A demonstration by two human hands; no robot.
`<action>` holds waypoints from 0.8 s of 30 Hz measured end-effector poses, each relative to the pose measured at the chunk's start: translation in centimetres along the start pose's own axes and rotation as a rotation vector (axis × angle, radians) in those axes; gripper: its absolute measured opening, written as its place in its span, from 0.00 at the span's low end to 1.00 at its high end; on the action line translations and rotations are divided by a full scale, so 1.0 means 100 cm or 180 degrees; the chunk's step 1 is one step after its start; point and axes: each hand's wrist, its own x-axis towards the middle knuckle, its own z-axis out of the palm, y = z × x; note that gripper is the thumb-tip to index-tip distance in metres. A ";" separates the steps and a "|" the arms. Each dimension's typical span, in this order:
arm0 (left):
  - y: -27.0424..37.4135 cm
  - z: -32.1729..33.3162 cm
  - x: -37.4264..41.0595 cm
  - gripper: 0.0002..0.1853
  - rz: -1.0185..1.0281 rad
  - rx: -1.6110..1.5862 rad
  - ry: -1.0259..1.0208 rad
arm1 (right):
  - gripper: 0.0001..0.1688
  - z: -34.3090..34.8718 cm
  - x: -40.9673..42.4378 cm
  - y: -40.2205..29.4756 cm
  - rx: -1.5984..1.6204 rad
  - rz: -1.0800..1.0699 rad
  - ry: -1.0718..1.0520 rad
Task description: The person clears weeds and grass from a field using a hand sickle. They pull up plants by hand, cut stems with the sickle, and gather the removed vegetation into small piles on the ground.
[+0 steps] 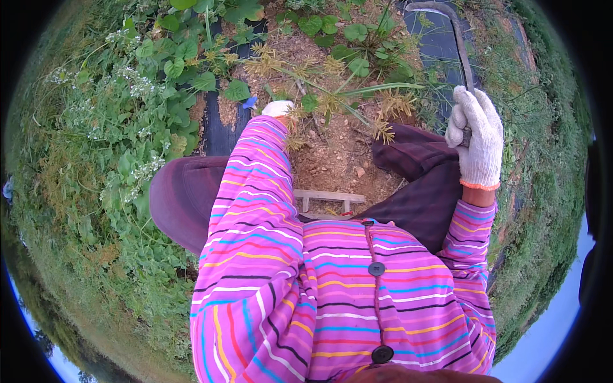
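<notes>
My right hand (476,134), in a white knit glove with an orange cuff edge, is wrapped around the handle of a hand sickle (460,48). The sickle's dark curved metal part rises above the fist and hooks left at the top of the view. Only the gloved back of my left hand (278,108) shows beyond the striped sleeve; its fingers are hidden. It is low by the soil, beside a sedge weed (328,103) with yellowish spiky seed heads. Whether the left hand grips any stem cannot be seen.
Strips of black plastic mulch film (218,119) flank the bare gravelly soil (330,148). Heart-leaved vines (177,57) and white-flowered weeds (139,86) crowd the left side. A small blue flower (249,102) is near my left hand. Below me is a low wooden frame (330,196), between my bent legs.
</notes>
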 end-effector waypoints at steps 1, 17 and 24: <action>-0.002 0.007 -0.002 0.15 0.0135 -0.0309 0.0213 | 0.11 -0.001 0.000 -0.001 0.0003 -0.0030 -0.0008; 0.261 -0.055 -0.112 0.19 0.2162 -0.2192 0.0666 | 0.14 -0.023 -0.008 0.011 -0.0547 -0.0265 0.0084; 0.206 -0.137 -0.132 0.13 0.1496 -0.3868 0.1033 | 0.14 -0.028 -0.027 -0.013 -0.0709 -0.0759 0.0013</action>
